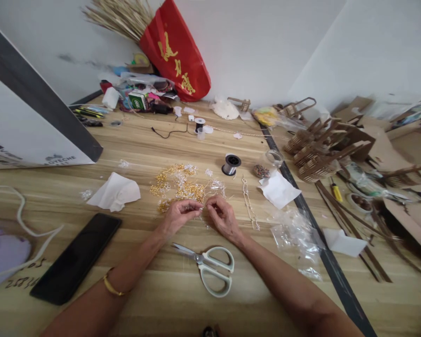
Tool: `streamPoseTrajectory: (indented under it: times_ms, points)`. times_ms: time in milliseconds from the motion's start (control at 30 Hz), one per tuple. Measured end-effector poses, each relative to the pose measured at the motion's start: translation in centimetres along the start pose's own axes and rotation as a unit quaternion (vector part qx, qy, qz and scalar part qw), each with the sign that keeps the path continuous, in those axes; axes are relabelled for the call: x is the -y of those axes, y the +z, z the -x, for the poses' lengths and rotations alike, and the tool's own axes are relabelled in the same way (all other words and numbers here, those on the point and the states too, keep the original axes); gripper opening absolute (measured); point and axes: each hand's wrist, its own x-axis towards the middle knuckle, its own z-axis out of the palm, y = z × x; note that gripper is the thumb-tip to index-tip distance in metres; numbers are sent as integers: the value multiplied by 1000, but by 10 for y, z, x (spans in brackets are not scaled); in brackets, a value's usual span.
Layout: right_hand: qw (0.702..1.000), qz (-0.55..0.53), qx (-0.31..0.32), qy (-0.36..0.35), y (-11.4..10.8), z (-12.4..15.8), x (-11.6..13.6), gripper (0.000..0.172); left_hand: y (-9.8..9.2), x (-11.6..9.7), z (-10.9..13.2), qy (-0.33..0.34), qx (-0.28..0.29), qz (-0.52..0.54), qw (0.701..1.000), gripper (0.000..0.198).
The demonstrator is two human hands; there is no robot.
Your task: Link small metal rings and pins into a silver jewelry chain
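Observation:
My left hand [182, 213] and my right hand [221, 216] meet close together over the wooden table, fingertips pinched. Something tiny and silvery shows at the left fingertips, too small to name. Whatever the right fingers pinch is hidden. Just beyond them lies a pile of gold and silver beads [189, 191]. Right of my right hand a beaded strand [247, 203] lies stretched out. A spool of thin wire [231, 164] stands behind it. White-handled scissors [210, 267] rest between my forearms, blades pointing left.
At left are a black phone [77, 257], a crumpled white tissue [116, 192] and a big box [35, 117]. At right, clear plastic bags [298, 234], white paper [279, 189], a jar of beads [263, 170] and small woven baskets [312, 154]. A red bag [177, 51] leans at the back.

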Motion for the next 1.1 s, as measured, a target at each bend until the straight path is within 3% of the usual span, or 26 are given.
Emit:
streamPoseTrajectory:
  times_ms: [367,500,633,767,900,1100]
  points:
    - [1000,10,-17,-7,3,4,-2,10,-1,-3,1,9,-26,-17,999,19]
    - [996,35,-46,-64,2,10,-4,28,0,1,1,38,-21,-73,996,16]
    - [990,74,-6,-116,0,9,-5,41,3,2,2,88,-10,-144,986,13]
    - [984,87,53,-145,1,6,-7,34,4,-1,3,109,6,-165,980,11]
    - [989,89,37,-112,2,5,-8,24,2,-1,2,98,14,-171,980,12]
    - [992,75,23,-96,2,3,-7,28,-1,1,0,93,9,-205,974,16]
